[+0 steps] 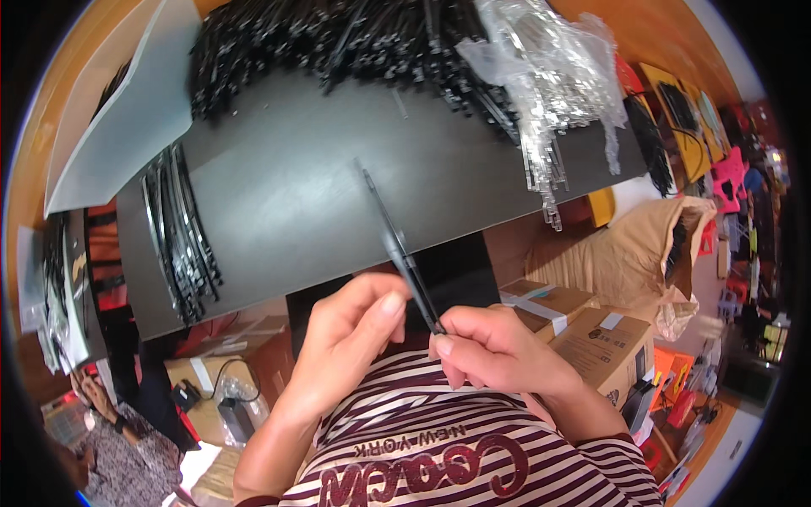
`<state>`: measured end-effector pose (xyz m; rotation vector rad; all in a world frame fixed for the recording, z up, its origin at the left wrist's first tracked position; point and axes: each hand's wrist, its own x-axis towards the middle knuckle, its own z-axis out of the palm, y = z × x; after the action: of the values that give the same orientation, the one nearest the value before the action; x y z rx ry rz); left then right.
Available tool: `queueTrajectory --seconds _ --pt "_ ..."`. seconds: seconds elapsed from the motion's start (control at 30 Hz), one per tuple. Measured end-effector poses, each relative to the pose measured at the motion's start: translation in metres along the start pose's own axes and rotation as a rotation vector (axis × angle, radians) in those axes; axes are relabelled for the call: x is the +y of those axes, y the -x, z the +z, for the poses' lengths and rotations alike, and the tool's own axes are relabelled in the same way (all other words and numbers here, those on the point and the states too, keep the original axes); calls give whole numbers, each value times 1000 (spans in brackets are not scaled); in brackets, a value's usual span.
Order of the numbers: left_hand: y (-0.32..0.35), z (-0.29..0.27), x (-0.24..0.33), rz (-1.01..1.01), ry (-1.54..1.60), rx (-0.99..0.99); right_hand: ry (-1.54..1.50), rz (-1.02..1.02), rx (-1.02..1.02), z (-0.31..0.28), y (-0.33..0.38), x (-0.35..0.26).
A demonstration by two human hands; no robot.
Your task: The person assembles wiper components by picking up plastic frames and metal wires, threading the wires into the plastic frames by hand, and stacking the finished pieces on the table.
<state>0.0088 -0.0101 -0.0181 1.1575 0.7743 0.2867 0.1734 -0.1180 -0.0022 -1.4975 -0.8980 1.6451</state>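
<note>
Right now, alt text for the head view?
Both hands, left hand and right hand, pinch one slim black strip that points away over a dark table. A heap of black strips lies at the far edge, a bundle on the left, clear plastic sleeves on the right.

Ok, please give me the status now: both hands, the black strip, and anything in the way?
Left hand and right hand both pinch the black strip. Strip raised over the dark table, tilted. Nothing blocking it.
</note>
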Motion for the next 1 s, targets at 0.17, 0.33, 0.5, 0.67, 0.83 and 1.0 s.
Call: queueTrajectory --seconds 0.17,0.33,0.5,0.67,0.83,1.0 --pt "-6 3 -8 -69 131 37 11 -30 -57 3 -7 10" --pt "-7 4 -11 -97 183 57 7 -110 -136 6 -13 15" --pt "-6 5 -13 -87 163 81 -85 4 -60 11 -13 18" --pt "-7 7 -18 -53 197 82 231 -337 173 1 -9 22" --pt "-3 7 -24 -58 334 73 204 -319 738 -70 12 1" --pt "-6 14 -29 -48 358 131 687 -319 866 -147 -8 -15"
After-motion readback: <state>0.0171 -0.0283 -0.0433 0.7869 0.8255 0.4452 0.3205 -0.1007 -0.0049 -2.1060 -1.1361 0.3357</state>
